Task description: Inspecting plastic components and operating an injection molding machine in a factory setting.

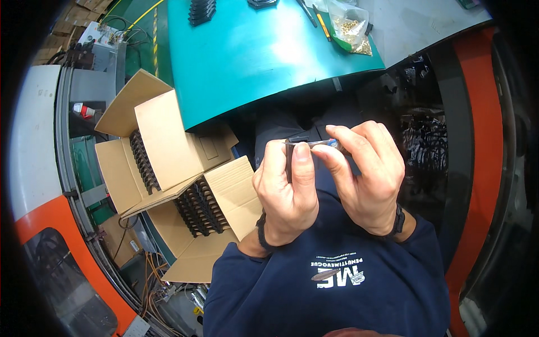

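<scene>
Both my hands are raised close together in front of my chest. Thumb and bent fingers of my left hand (287, 188) close on a small black plastic part (297, 139), most of which the fingers hide. My right hand (368, 171) pinches a thin, shiny strip with a bluish end (332, 144) between thumb and forefinger. The strip's other end meets the black part near my left thumb. What kind of thing the strip is cannot be made out.
A green-topped table (236, 67) bears black parts (202, 11), a yellow-and-black pen-like tool (323, 25) and a plastic bag of small brass-coloured pieces (351, 28). Left stand open cardboard boxes (168, 135) with rows of black parts (201, 208). Orange-framed machinery (474, 140) flanks me.
</scene>
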The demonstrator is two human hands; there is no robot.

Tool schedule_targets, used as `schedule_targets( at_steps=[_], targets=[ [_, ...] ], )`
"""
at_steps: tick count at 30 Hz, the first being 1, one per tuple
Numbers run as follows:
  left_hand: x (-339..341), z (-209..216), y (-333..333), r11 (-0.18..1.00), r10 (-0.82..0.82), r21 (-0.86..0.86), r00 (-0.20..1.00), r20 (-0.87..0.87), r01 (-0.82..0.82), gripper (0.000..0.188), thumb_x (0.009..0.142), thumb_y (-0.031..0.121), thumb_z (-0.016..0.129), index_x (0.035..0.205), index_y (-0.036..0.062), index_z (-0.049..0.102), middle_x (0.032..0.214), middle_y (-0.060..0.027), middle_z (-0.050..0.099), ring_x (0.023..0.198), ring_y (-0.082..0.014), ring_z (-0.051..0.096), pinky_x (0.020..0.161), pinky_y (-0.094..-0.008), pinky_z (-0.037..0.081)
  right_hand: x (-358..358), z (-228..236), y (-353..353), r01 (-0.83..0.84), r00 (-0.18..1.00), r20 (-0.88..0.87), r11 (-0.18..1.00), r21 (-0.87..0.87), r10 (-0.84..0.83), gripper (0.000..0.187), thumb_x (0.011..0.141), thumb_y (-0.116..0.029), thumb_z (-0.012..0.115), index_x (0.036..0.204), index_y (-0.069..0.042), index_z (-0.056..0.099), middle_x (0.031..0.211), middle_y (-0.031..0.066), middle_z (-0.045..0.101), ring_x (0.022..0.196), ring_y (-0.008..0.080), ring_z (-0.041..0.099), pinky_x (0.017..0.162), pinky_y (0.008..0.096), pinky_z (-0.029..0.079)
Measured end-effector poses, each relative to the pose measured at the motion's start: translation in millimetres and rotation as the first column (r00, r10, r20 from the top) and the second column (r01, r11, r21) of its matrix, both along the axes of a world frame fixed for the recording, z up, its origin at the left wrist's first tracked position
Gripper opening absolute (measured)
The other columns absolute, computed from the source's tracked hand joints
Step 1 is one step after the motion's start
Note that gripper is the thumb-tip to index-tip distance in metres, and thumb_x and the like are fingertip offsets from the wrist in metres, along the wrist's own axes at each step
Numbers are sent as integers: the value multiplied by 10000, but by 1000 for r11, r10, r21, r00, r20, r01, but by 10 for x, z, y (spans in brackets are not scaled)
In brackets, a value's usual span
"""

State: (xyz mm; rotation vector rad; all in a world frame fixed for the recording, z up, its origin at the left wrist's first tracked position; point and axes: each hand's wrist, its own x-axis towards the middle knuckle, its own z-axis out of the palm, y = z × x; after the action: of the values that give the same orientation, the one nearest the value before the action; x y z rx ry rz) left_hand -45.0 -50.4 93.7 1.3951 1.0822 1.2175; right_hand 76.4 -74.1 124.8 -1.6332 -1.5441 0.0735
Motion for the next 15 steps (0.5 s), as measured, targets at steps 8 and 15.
schedule_targets(
  at_steps=[8, 15],
  targets=[
    [-10, -3, 120, 996, -15, -85, 1000, 16, 16, 368, 1003, 284, 447, 724, 44, 448, 613, 6, 412, 490, -43, 348, 446, -208, 254, 124, -45, 11, 48, 997, -67, 999, 26, -46, 253, 706, -94, 790, 904, 2, 667, 712, 81, 572, 617, 221, 539, 533, 323, 417],
    [-323, -189, 969, 997, 64, 49, 987, -144, -57, 322, 970, 242, 433, 744, 27, 514, 622, 19, 447, 509, -42, 377, 453, -210, 266, 395, -482, 208, 129, 987, -82, 987, -95, -137, 172, 806, -138, 728, 872, 3, 654, 740, 111, 578, 662, 269, 554, 593, 359, 431]
  ],
)
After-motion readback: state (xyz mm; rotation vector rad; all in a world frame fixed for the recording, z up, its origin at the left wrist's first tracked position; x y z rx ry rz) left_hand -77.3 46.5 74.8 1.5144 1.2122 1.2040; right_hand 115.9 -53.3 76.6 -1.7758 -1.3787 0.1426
